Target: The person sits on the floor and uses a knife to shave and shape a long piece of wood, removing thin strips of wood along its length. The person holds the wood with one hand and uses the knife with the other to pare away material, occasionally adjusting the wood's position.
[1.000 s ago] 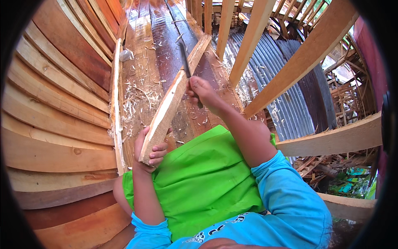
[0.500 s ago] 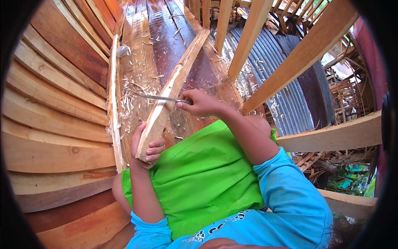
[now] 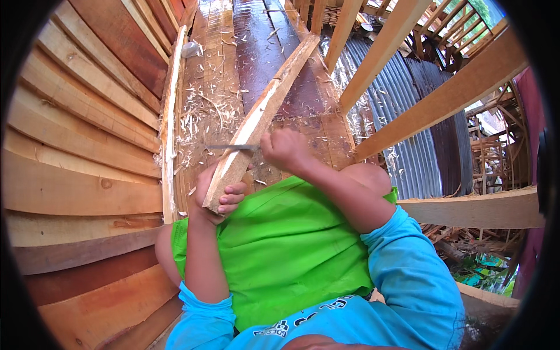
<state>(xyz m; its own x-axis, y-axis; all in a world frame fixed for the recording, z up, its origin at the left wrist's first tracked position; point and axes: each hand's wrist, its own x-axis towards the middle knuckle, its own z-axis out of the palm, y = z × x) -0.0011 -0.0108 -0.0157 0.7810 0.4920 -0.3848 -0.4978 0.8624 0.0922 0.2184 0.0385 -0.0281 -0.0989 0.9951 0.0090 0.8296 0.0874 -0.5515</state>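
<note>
Since a second ago the right hand has come down from a raised position over the plank to the plank's near third; the blade, then pointing up and away, now lies roughly horizontal across the wood. Little change from half a second ago: same pose, blade a touch closer to the left hand.

Right hand: fist closed on the tool's handle, handle itself hidden in the grip. Thin metal blade sticks out to the left and crosses the long wooden plank, touching or just above its pale cut face; cannot tell which.

Left hand: wrapped around the near end of the plank, fingers curled over the front face, thumb side behind. Plank runs from that hand diagonally up and right, far end resting on the wet dark floorboards. Near end sits just above the lap, over the green shorts.

Wood shavings are scattered on the floorboards left of the plank. Stacked side planking curves along the left. Bare timber frames cross at right, corrugated metal sheet behind them. Blue sleeves cover both upper arms.
</note>
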